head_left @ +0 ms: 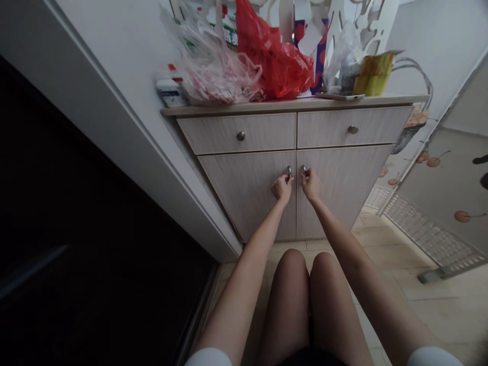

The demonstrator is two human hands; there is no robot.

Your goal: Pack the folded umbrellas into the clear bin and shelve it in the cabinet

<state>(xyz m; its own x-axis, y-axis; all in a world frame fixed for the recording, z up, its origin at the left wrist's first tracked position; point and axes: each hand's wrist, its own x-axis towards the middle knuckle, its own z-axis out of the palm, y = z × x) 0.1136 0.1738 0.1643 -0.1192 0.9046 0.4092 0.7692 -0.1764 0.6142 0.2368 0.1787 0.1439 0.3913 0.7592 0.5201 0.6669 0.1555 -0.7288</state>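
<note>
A pale wood-grain cabinet stands before me, its left door (247,188) and right door (343,178) both closed. My left hand (282,188) has its fingers closed on the metal door handle (289,170) of the left door. On the other side of the centre seam, my right hand (310,184) grips the right door's metal handle (304,169). The fingers cover the lower part of each handle. Above the doors sit a left drawer (213,134) and a right drawer (328,127), both closed, each with a round knob.
The cabinet top (282,105) carries a red plastic bag (282,66), a clear bag (221,76), a white container (170,93), a phone-like flat object (339,96) and a yellow package (373,73). A dark door (76,229) is at left, a folding screen (450,188) at right.
</note>
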